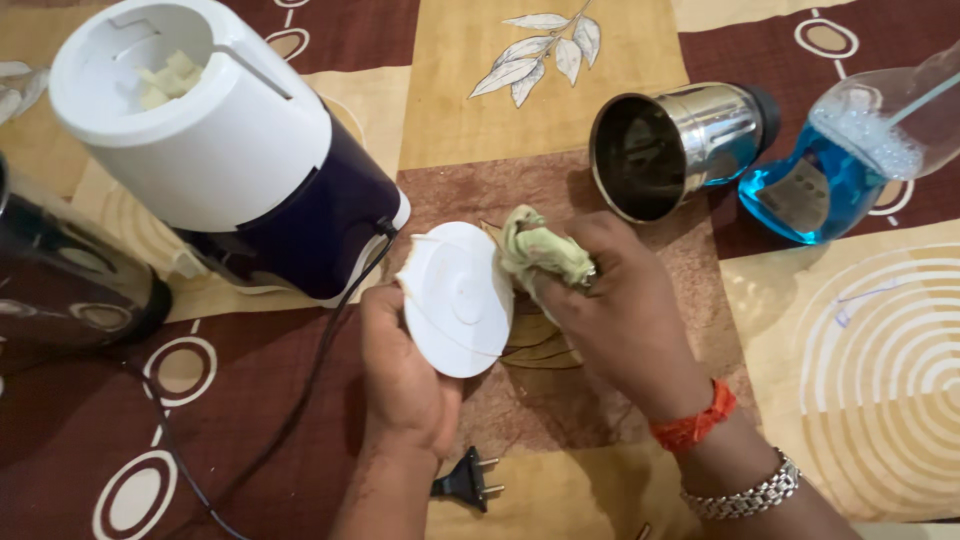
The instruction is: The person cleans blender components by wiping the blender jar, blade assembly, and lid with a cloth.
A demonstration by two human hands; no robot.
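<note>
The left hand [400,375] grips a round white plastic lid [458,298] by its edge, held upright above the patterned brown-and-tan cloth [560,90]. The right hand [615,310], fingers closed, pinches a crumpled pale green rag [545,250] against the lid's rim. Just beyond lies a steel jar [690,140] on its side.

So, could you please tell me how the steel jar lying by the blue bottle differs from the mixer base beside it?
The steel jar is shiny bare metal; the mixer base is white on top and dark blue below. The jar lies on its side with its open mouth toward the camera; the base is tilted, its white top facing up-left. The jar is smaller, the base much bulkier. A black cord runs from the base; none shows on the jar. Both rest on the patterned cloth, untouched by either hand.
</note>
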